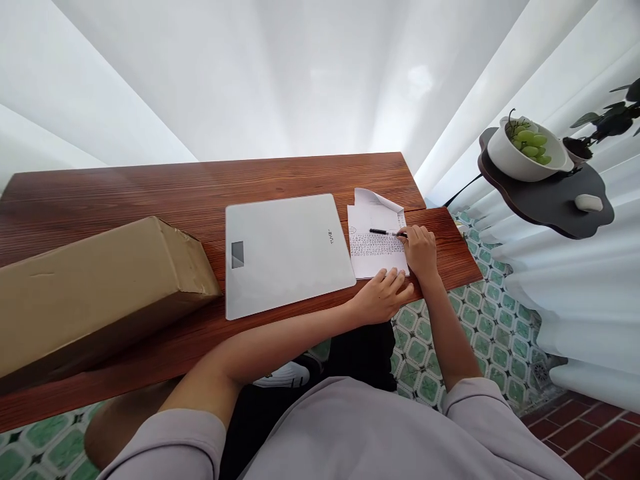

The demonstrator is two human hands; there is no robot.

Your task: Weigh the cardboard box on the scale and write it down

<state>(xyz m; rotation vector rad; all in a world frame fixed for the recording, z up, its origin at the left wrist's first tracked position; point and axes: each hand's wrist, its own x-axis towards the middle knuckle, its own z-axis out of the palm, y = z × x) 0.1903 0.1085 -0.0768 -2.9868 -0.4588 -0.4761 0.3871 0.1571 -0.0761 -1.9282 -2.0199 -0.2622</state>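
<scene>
You are sitting at the wooden surface (150, 193), working at its right end. Your right hand (420, 252) is curling around a black pen (384, 232), pinching it near the tip end between thumb and fingers; the barrel is lying almost level, pointing left across the page. Your left hand (383, 295) is resting on the near edge of the notepad (376, 248), fingers loosely together and pressing flat on the lower margin, holding nothing.

The notepad is lying just beside the right edge of a flat white scale (285, 252), close to but apparently not overlapping it. Lines of handwriting are filling the middle of the open page; the top sheet is folding back at the far end.

Handling, as a judgement: the pen is looking light, stiff and smooth, so a pinch low on the barrel is giving the best control. The paper is thin and limp; it is likely sliding on the polished wood unless pinned, and the flat palm at the near margin is the sensible hold. The curled-back sheet is probably springy.

A long cardboard box (95, 287) is lying at the left end of the surface. To the right, well apart, a dark side shelf (550, 197) is carrying a white bowl (515, 163) of green grapes (533, 143).
</scene>
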